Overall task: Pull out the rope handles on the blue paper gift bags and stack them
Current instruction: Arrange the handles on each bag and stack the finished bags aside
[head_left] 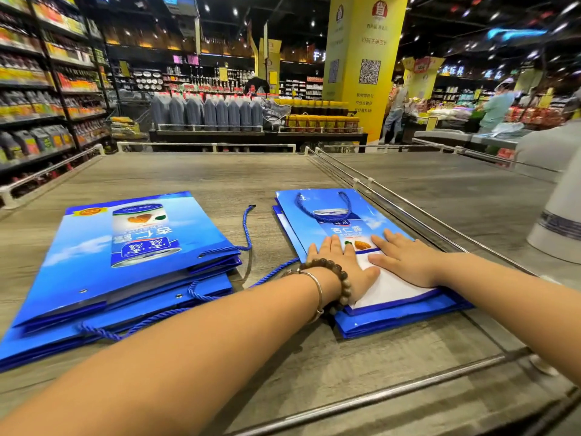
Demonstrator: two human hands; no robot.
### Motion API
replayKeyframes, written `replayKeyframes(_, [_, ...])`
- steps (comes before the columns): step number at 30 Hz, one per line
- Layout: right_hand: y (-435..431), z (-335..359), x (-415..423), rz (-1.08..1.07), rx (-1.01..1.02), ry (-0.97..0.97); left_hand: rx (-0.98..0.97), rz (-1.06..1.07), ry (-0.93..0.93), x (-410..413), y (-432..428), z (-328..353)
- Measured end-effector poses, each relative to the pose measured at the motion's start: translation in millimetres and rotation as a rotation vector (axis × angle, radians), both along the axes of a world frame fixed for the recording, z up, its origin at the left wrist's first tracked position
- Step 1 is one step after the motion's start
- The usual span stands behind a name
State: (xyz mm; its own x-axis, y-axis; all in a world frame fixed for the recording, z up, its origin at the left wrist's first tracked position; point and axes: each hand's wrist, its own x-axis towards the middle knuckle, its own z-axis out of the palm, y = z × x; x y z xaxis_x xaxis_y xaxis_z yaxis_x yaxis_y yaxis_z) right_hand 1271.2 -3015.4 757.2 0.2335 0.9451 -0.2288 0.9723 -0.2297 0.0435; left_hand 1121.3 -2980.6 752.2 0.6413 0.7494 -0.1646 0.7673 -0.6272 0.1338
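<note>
Blue glossy paper gift bags lie flat in two stacks on a grey wood-grain counter [220,171] in a supermarket aisle. The right stack [301,228] sits just beside a thin metal rail [393,202] that divides the surface. On its top bag a blue twisted rope handle [347,202] lies looped over the printed face near the far edge.

Both hands rest on this top bag at its near end. The left hand [339,262] lies palm down with its grip spread, fingers straight and pointing away. The right hand [405,256] lies flat just beside it in the same spread grip, pinching nothing. The left wrist carries a brown beaded bracelet [342,278] and a slim silver bangle [317,291].

The left stack [94,247] lies a little apart, with its bags fanned slightly out of line. One blue rope [246,225] trails from it across the bare wood between the stacks, and another blue cord [100,333] curls along its near edge.

At the far right stands what may be a white vessel [559,221] with a dark patterned band, though the edge of the view distorts it. Beyond the counter stand a row of dark plastic jugs [213,114] and a tall yellow pillar [361,58].
</note>
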Motion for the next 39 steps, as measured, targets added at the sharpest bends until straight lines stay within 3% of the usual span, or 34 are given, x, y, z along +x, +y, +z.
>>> replayKeyframes(6, [-10.7,7.0,-11.4,0.034,-0.059,-0.199,-0.077,-0.003,-0.043,-4.4,-3.4,1.4])
replayKeyframes(10, [-12.4,17.6,-24.6,0.189,0.02,-0.557,-0.258,-0.017,-0.272,-21.9,-7.8,22.3])
replayKeyframes(13, [-11.1,29.8,-42.4,0.267,0.095,-0.642,-0.176,-0.147,-0.378,-58.3,-13.6,42.1])
replayKeyframes(17, [2.7,39.9,-82.5,0.213,0.331,-0.376,-0.06,-0.132,-0.465,-129.5,-9.6,66.8])
replayKeyframes(22, [41.4,40.1,-151.3,0.19,0.411,-0.003,0.201,0.113,-0.307,-225.7,10.9,59.4])
replayKeyframes(27, [80.9,29.7,-187.3,0.14,0.362,0.138,0.015,0.139,-0.043,-273.6,18.8,29.2])
replayKeyframes(35, [119.0,22.3,-199.1,-0.047,0.342,0.207,0.07,0.037,-0.007,-300.9,5.4,23.5])
replayKeyframes(39, [130.4,14.3,-207.9,-0.108,0.4,0.175,0.138,-0.022,-0.077,-305.9,3.0,24.9])
